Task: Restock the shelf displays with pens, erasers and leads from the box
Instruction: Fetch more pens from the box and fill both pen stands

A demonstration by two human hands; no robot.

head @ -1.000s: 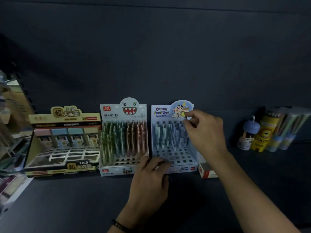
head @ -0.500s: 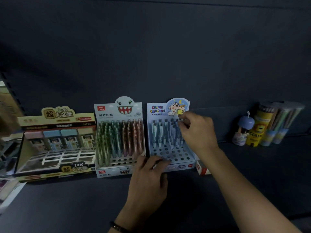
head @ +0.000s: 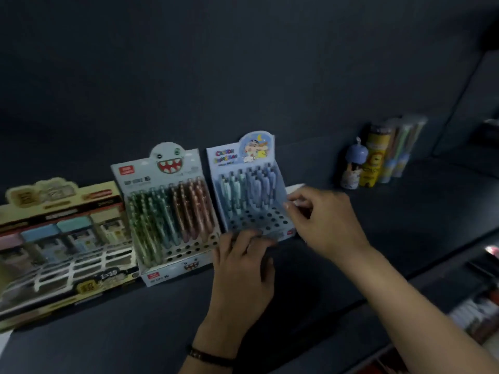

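The blue pen display (head: 249, 168) stands on the shelf (head: 405, 211) toward its back edge, about midway along, just beside the monster-face pen display (head: 162, 182) on its left. An eraser display (head: 62, 238) occupies the left end of the shelf. Pens (head: 243, 190) fill only the rear rows of the blue display, and the front rows of holes (head: 259, 220) are vacant. The left hand (head: 243, 265) lies with straight fingers on the front lip of the blue display and appears to steady it. The right hand (head: 324, 220) is at the right wall of the display with its fingers curled and thumb and forefinger close together. Motion blur hides whether they pinch a pen, the card wall, or nothing. A small white box (head: 295, 188) shows behind this hand, and a group of tubes (head: 378, 160) stands well apart toward the right end. Handling, as a judgement: the display is thin card, light and easily slid or tipped backward, so hold the front lip down while loading. Each pen is likely light, stiff and smooth-barrelled. Take it by the upper barrel, keep it in line with the hole and lower it straight in. A skewed entry may buckle the card tray.
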